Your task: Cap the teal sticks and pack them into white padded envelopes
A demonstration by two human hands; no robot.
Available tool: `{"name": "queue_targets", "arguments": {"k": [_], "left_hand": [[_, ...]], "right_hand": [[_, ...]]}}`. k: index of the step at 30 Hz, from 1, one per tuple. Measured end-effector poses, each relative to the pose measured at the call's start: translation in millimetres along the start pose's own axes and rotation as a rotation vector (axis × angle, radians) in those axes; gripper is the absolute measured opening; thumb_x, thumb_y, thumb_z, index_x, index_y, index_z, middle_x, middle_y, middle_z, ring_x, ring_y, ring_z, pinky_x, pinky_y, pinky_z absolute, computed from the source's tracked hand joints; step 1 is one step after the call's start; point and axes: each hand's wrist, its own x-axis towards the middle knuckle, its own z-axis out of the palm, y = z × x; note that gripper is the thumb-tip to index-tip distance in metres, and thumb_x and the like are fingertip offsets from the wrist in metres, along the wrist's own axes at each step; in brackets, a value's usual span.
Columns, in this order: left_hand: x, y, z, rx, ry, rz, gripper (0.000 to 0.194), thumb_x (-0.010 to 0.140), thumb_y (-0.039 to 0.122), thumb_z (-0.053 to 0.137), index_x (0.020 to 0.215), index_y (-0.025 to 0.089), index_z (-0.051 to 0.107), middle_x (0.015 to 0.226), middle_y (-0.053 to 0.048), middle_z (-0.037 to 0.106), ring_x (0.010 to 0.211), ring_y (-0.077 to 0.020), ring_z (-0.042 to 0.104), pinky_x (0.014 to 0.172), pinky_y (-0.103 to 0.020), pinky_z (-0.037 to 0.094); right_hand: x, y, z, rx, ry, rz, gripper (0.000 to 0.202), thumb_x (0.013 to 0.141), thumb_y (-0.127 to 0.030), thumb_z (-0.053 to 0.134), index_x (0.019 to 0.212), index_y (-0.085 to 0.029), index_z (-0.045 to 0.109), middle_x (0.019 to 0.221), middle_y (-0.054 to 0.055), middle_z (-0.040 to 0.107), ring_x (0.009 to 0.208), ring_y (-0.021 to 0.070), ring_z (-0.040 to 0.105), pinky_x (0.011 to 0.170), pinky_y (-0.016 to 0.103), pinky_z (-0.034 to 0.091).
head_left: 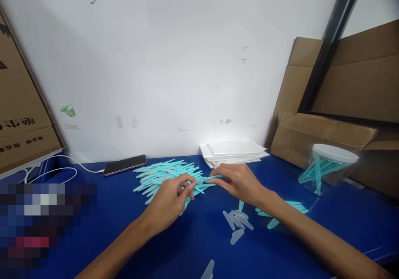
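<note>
translucent pieces (pixel 237 221) are scattered front-right of the turquoise pile (pixel 168 177). at its right edge, one turquoise stick (pixel 202 181) is pinched between thumb and fingers by both left hand (pixel 170 202) and right hand (pixel 241 183). lidded jar (pixel 335 153) is set well right of the pile; phone (pixel 125 165) is laid off its left rear, white stack (pixel 235 149) off its right rear.

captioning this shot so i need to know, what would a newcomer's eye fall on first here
Probably the heap of turquoise sticks, bright against the blue tabletop, at the foot of the white wall. Just in front of it, a thin turquoise piece is in the grip of the left hand and right hand. Next might come the white-topped clear container at the far right, with turquoise sticks inside.
</note>
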Motion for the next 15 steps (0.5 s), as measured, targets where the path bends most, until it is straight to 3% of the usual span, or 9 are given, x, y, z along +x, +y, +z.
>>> {"name": "queue_targets", "arguments": {"k": [6,11,15], "left_hand": [[-7,2,1.0,0.244,-0.036,0.176,0.026,0.100,0.034,0.043,0.107,0.025,0.066,0.079,0.002,0.071,0.064,-0.0138,0.062,0.062,-0.025,0.044],[-11,0,5.3,0.496,-0.032,0.238,0.028,0.101,0.038,0.041,0.107,0.025,0.065,0.075,0.000,0.070,0.069,-0.0182,0.063,0.064,-0.029,0.041],[-7,-1,5.0,0.620,0.054,0.269,0.029,0.102,0.038,0.039,0.103,0.025,0.065,0.079,-0.001,0.068,0.071,-0.0192,0.062,0.063,-0.030,0.040]], "right_hand": [[-5,-3,11,0.087,-0.061,-0.099,0.028,0.102,-0.040,0.051,0.102,-0.018,0.070,0.080,0.003,0.070,0.066,0.0127,0.062,0.057,0.023,0.037],[-6,-9,14,0.075,-0.097,-0.123,0.030,0.102,-0.040,0.049,0.099,-0.019,0.069,0.077,0.002,0.067,0.063,0.0118,0.060,0.055,0.024,0.034],[-1,-6,5,0.028,-0.152,-0.082,0.031,0.102,-0.044,0.048,0.110,-0.021,0.067,0.089,0.003,0.071,0.075,0.0143,0.065,0.062,0.024,0.041]]}}
